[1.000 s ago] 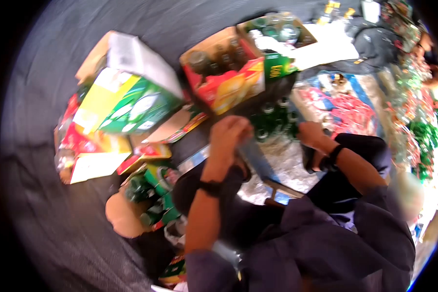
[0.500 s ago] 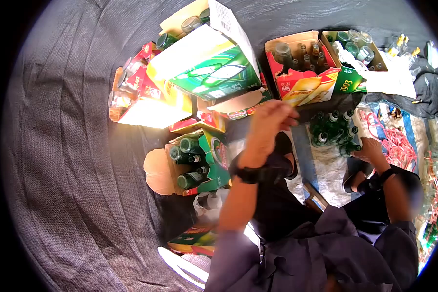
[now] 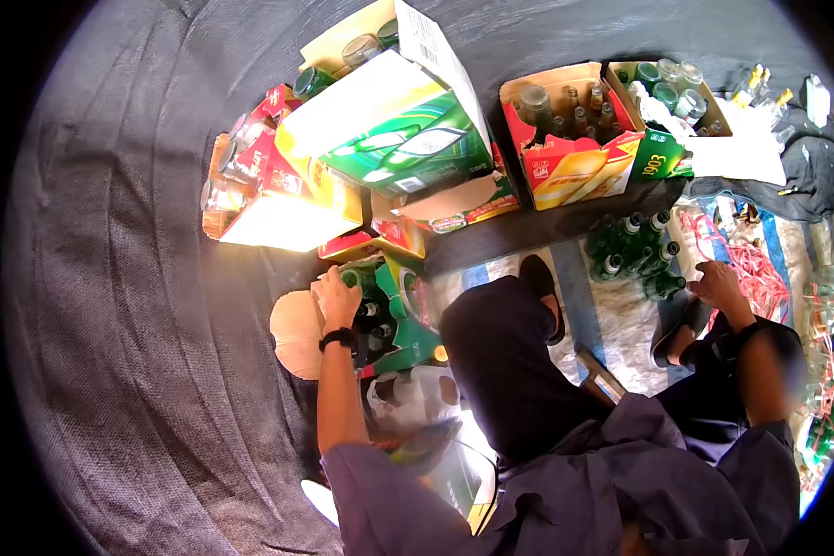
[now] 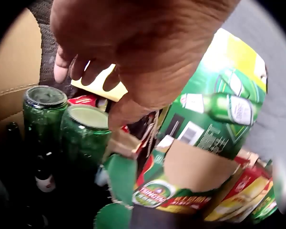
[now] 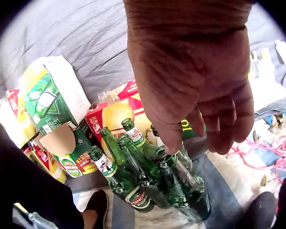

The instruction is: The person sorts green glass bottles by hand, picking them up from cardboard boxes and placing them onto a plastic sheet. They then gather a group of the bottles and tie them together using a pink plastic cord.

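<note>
Your left hand (image 3: 338, 298), grip open, empty, above boxed green bottles (image 4: 85, 138); your right hand (image 5: 193, 78), likewise, near upright green bottles (image 5: 145, 179).

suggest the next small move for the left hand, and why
Probably close the left hand round the green bottle nearest its thumb: the fingers look open, not wrapped round anything, the thumb is right by that bottle, and its broad end faces up in the green box.
</note>
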`<state>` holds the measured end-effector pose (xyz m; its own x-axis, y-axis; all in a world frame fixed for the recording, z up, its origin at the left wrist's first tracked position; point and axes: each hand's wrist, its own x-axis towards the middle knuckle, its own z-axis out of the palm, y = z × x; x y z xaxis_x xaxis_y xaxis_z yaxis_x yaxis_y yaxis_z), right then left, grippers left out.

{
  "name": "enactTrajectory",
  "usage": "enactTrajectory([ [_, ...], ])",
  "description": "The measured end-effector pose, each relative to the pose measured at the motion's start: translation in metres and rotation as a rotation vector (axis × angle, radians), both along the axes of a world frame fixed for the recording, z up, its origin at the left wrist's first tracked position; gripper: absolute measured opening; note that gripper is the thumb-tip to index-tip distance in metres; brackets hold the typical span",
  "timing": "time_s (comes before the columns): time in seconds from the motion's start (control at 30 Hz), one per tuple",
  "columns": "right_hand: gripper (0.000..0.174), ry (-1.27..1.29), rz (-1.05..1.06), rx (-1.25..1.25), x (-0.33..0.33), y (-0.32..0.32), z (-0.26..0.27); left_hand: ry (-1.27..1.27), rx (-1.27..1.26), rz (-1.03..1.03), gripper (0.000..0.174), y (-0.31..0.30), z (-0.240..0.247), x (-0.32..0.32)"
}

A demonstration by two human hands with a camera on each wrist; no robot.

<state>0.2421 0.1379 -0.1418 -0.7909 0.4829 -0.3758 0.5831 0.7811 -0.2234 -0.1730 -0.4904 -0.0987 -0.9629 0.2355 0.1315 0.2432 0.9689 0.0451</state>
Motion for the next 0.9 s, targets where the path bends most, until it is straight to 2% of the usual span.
enactTrajectory([
  [0.07, 0.043, 0.016, 0.025, 0.01, 0.003, 0.006, -0.006, 0.04, -0.241, -0.052, 0.06, 0.009, 0.005, 0.01],
  [0.1, 0.043, 0.014, 0.023, 0.014, 0.004, 0.008, -0.009, -0.137, -0.23, 0.0, 0.06, 0.008, 0.001, 0.004],
  [0.27, 0.04, -0.076, -0.003, -0.043, -0.002, 0.005, -0.004, -0.203, -0.302, 0.076, 0.063, 0.016, -0.007, 0.002],
  [0.33, 0.039, -0.034, 0.011, -0.019, 0.002, 0.006, -0.013, -0.222, -0.316, 0.104, 0.064, 0.02, -0.006, 0.003],
  [0.4, 0.038, 0.009, 0.027, 0.005, 0.003, 0.006, -0.019, -0.165, -0.388, 0.096, 0.078, 0.022, -0.005, 0.005],
  [0.53, 0.037, 0.034, 0.026, -0.003, 0.0, 0.005, -0.015, -0.191, -0.383, 0.155, 0.075, 0.025, 0.001, 0.011],
  [0.63, 0.039, 0.008, 0.014, -0.023, -0.001, 0.003, -0.006, -0.19, -0.424, 0.136, 0.069, 0.025, 0.007, 0.015],
  [0.7, 0.04, 0.015, 0.017, -0.019, 0.0, 0.003, -0.006, -0.056, -0.4, 0.051, 0.065, 0.022, 0.01, 0.02],
  [0.9, 0.041, 0.047, 0.006, -0.064, 0.007, 0.009, -0.017, -0.041, -0.343, 0.026, 0.064, 0.018, 0.031, 0.021],
])
